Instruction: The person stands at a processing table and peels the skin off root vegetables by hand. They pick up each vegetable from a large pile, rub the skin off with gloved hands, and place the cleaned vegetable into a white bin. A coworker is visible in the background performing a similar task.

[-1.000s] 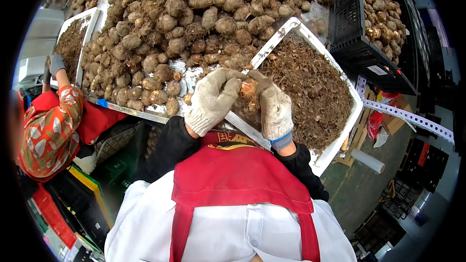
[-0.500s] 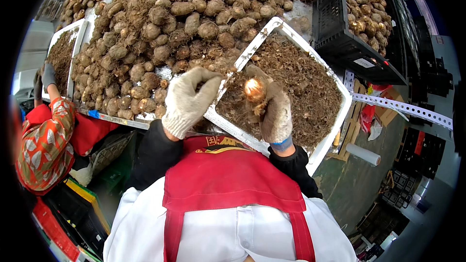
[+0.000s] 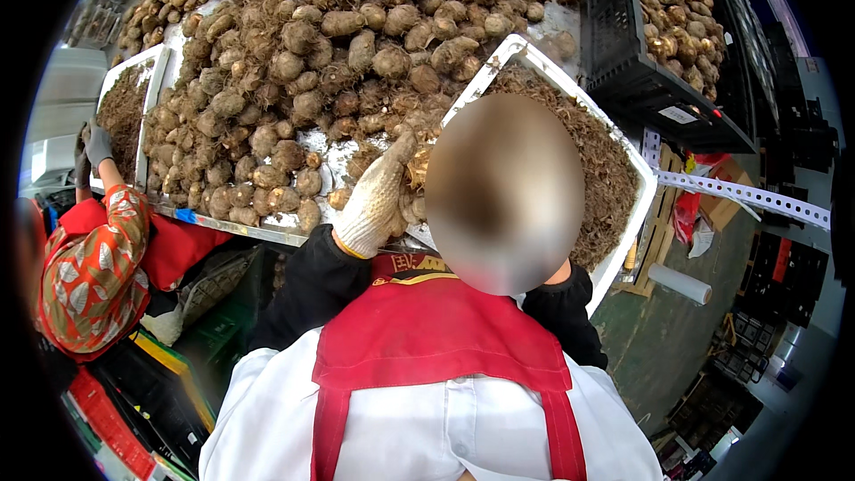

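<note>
Left hand (image 3: 370, 207): gloved, curled around a taro corm (image 3: 418, 169) at its two o'clock.
Right hand: blurred over; cannot tell its grip.
Foam box (image 3: 647, 182): left hand's three o'clock, holding root fibres (image 3: 613, 174).
Taro heap (image 3: 347, 44): twelve o'clock, on the bench (image 3: 338, 158).

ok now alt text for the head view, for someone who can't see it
A gloved left hand seems to hold a brown tuber; a blurred oval hides the right hand. Beyond lies a big heap of tubers, with a white tray of fibrous brown scraps at right and a co-worker beside another tray at far left.
</note>
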A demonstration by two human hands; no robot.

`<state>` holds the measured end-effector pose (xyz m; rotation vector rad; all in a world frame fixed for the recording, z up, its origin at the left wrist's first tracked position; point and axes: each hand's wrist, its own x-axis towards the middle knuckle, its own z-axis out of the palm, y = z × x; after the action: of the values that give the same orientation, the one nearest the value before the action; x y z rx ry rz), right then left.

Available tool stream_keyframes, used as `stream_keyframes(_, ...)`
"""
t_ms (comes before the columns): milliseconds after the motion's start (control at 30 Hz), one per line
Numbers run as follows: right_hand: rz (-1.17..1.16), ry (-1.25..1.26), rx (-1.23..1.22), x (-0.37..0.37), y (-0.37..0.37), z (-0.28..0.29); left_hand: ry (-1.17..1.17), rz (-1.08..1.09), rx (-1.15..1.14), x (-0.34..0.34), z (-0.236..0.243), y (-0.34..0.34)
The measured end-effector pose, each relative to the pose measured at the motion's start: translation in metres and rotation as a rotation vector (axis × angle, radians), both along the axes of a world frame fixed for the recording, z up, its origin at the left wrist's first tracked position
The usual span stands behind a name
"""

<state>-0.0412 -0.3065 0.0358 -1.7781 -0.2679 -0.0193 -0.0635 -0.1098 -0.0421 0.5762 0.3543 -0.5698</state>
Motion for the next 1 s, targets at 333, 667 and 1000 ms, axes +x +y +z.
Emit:
stream_keyframes(333,0.005,0.142,0.457,0.003,0.025,-0.059,-0.21,0.077,0.133,-0.017,-0.006,-0.004)
stream_keyframes(667,0.088,0.043,-0.133,-0.006,-0.003,0.004,-0.467,0.084,0.499,-0.008,-0.002,0.007)
stream_keyframes(1000,0.024,-0.058,-0.406,0.008,-0.021,-0.036,-0.754,-0.047,1.084,-0.009,0.024,0.012)
